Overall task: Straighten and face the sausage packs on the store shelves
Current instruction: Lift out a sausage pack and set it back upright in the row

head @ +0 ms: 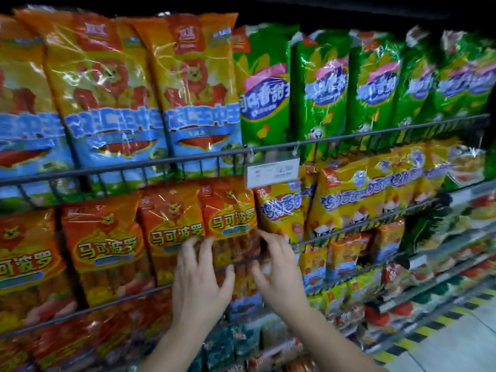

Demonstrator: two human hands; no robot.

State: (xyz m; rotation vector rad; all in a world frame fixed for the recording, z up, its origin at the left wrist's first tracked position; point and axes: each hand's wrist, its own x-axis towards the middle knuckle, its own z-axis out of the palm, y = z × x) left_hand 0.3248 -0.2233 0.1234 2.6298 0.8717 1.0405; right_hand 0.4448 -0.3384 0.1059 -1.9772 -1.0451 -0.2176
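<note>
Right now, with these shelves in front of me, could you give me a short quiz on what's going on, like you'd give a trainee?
1. True or false: the left hand and right hand are working on the top shelf's packs.
2. Multiple choice: the price tag hangs (A) above the hands, (B) below them, (C) far left of them.
3. Fill in: on the top shelf, the green packs stand to the ___ of the orange-and-blue packs.
Key: 1 false, they touch an orange-red pack on the second shelf; 2 A; 3 right.
</note>
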